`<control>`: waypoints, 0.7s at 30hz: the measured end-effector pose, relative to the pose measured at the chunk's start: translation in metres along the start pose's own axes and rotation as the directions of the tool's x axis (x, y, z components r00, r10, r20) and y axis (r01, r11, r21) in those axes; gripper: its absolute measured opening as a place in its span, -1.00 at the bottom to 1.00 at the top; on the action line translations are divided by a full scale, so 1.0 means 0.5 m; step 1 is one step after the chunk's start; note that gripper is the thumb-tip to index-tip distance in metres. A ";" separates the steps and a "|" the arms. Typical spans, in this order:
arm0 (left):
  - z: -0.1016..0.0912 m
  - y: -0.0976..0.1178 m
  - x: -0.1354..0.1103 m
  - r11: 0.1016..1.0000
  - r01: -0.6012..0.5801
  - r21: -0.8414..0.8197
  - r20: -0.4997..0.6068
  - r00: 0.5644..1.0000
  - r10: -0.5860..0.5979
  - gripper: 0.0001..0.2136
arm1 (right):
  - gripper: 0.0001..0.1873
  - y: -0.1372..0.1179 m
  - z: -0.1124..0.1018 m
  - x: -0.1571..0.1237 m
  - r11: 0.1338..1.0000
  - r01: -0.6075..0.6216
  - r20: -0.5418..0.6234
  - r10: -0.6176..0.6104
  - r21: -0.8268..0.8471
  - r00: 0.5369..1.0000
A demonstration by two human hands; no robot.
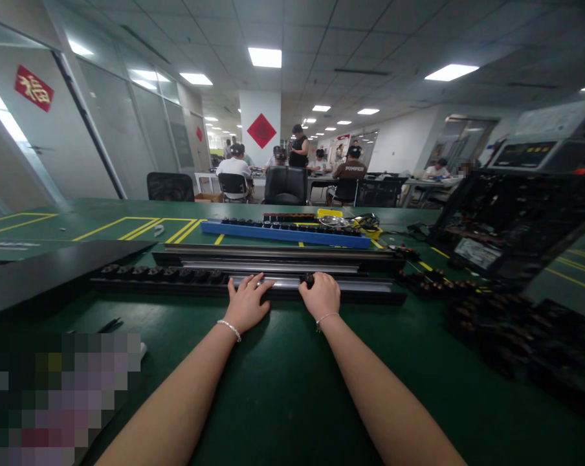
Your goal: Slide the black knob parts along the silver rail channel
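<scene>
A long black rail [370,294] with a silvery metal strip lies across the green table in front of me. Its left half carries a row of small black round parts [161,272]. My left hand [246,301] rests flat on the rail, fingers spread over the metal strip. My right hand [321,294] is closed just right of it, pinching a small black round part [310,280] at the rail. Both wrists wear thin bracelets.
More long rails [277,254] and a blue tray [283,233] with black parts lie farther back. A black panel [54,268] sits at left, a pile of black parts [525,336] at right, beside a dark machine [510,220]. People sit at distant tables.
</scene>
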State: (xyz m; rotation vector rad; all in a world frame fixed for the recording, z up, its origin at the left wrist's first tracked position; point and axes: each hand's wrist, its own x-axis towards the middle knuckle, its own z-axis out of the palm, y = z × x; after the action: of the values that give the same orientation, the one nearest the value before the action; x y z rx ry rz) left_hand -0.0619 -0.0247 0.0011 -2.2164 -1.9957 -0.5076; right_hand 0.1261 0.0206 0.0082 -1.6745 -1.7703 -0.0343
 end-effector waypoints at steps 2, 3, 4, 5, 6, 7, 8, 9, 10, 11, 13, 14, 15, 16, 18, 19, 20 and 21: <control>-0.001 0.001 0.000 1.000 0.003 0.003 0.005 1.000 -0.003 -0.53 | -0.76 0.007 0.001 -0.001 1.000 0.017 -0.020 -0.017 0.007 1.000; -0.002 0.001 0.000 1.000 0.005 0.005 0.006 1.000 -0.005 -0.53 | -0.76 0.010 0.001 -0.001 1.000 0.025 -0.028 -0.024 0.010 0.999; -0.003 0.001 -0.001 1.000 0.006 0.006 0.008 1.000 -0.006 -0.53 | -0.76 0.012 0.002 -0.002 0.999 0.031 -0.034 -0.030 0.012 0.999; -0.003 0.001 -0.001 1.000 0.006 0.007 0.008 1.000 -0.006 -0.52 | -0.76 0.013 0.003 -0.002 0.999 0.034 -0.037 -0.034 0.013 0.999; -0.004 0.002 -0.001 1.000 0.005 0.008 0.008 1.000 -0.005 -0.52 | -0.76 0.014 0.004 -0.002 0.999 0.036 -0.039 -0.036 0.013 0.999; -0.004 0.002 -0.001 1.000 0.004 0.008 0.008 1.000 -0.004 -0.52 | -0.76 0.015 0.005 -0.002 0.999 0.037 -0.042 -0.036 0.012 0.998; -0.004 0.001 -0.001 1.000 0.002 0.008 0.006 1.000 -0.002 -0.52 | -0.76 0.015 0.006 -0.002 0.999 0.038 -0.043 -0.038 0.011 0.998; -0.003 0.001 -0.002 1.000 0.000 0.007 0.004 1.000 0.000 -0.52 | -0.76 0.016 0.007 -0.002 0.999 0.041 -0.044 -0.041 0.010 0.998; -0.002 0.001 -0.002 1.000 -0.001 0.008 0.001 1.000 0.001 -0.52 | -0.75 0.016 0.008 -0.002 0.999 0.042 -0.046 -0.042 0.009 0.998; -0.002 0.000 -0.002 1.000 -0.001 0.008 -0.001 1.000 0.001 -0.53 | -0.75 0.016 0.008 -0.002 0.999 0.043 -0.047 -0.043 0.008 0.998; 0.000 -0.001 -0.002 1.000 0.000 0.008 -0.005 1.000 0.000 -0.53 | -0.74 0.017 0.008 -0.002 0.999 0.043 -0.047 -0.043 0.008 0.998; 0.001 -0.001 -0.001 1.000 0.000 0.007 -0.006 1.000 0.000 -0.53 | -0.74 0.017 0.007 -0.002 0.999 0.042 -0.046 -0.041 0.008 0.998; 0.002 -0.002 -0.001 1.000 -0.001 0.005 -0.006 1.000 0.001 -0.53 | -0.74 0.016 0.006 -0.002 0.999 0.039 -0.046 -0.039 0.008 0.998; 0.002 -0.002 -0.001 1.000 -0.003 0.002 -0.006 1.000 0.003 -0.53 | -0.74 0.016 0.005 -0.002 0.999 0.038 -0.046 -0.037 0.008 0.998; 0.002 -0.002 -0.001 1.000 -0.001 -0.004 -0.002 1.000 0.001 -0.53 | -0.75 0.015 0.003 -0.002 0.999 0.035 -0.043 -0.035 0.009 0.998; 0.002 -0.002 0.000 1.000 0.001 -0.005 0.000 1.000 -0.001 -0.53 | -0.75 0.014 0.003 -0.002 0.999 0.034 -0.042 -0.034 0.011 0.999; 0.001 -0.002 0.000 1.000 0.002 -0.006 0.002 1.000 -0.002 -0.53 | -0.75 0.014 0.002 -0.002 0.999 0.033 -0.039 -0.033 0.013 0.999; 0.001 -0.001 0.000 1.000 0.003 -0.006 0.003 1.000 -0.003 -0.53 | -0.75 0.013 0.002 -0.001 0.999 0.031 -0.038 -0.031 0.014 0.999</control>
State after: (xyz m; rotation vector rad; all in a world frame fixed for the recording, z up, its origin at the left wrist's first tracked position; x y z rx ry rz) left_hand -0.0626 -0.0247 0.0005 -2.2193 -2.0015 -0.5113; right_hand 0.1315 0.0216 0.0040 -1.6255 -1.7642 -0.0664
